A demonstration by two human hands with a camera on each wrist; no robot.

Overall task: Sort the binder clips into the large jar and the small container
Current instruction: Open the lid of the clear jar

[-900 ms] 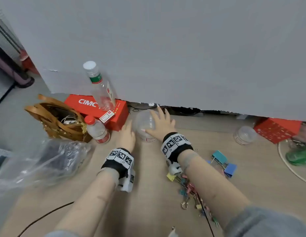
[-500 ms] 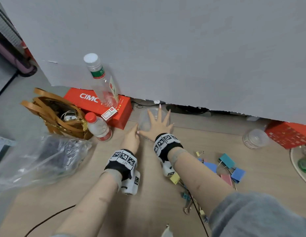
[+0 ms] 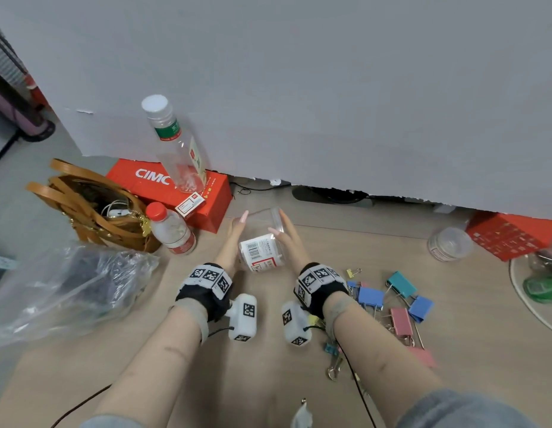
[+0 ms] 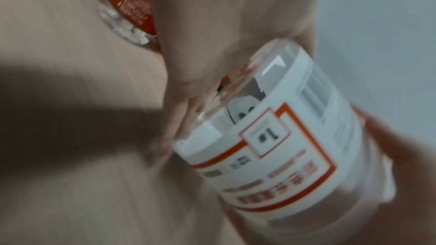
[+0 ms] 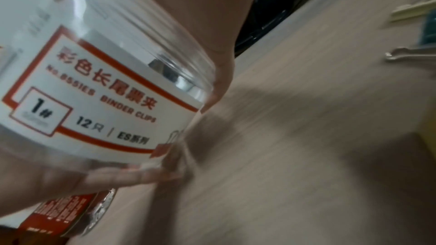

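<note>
— So what did the head camera show?
— Both hands on the large jar (image 3: 259,242), tilted near the middle of the wooden floor (image 3: 392,251). The left hand (image 3: 233,239) pressed its left side and the right hand (image 3: 288,239) its right side, fingers long and nearly straight along the clear wall.

— And the clips?
— The binder clips (image 3: 395,304) lay scattered at about four o'clock from the jar, just beside the right wrist. The small container (image 3: 449,244) stood well apart at three o'clock, near a red box (image 3: 509,236).

— Anything at the other side?
— At nine o'clock, a small bottle (image 3: 171,230) with a red cap, then a brown bag (image 3: 92,205). At eleven o'clock, a tall clear bottle (image 3: 175,146) standing on a red carton (image 3: 163,186). A plastic bag (image 3: 67,282) lay at eight o'clock.

— What about the left wrist view?
— Blurred. The left hand (image 4: 224,44) lay against the large jar (image 4: 283,146), label upside down; whether the fingers curled round it, I could not tell there.

— The right wrist view?
— The right hand (image 5: 207,16) lay flat along the large jar (image 5: 94,81), whose label read BINDER CLIPS. Fingertips (image 5: 141,172) of the other hand showed beneath it, at six o'clock.
</note>
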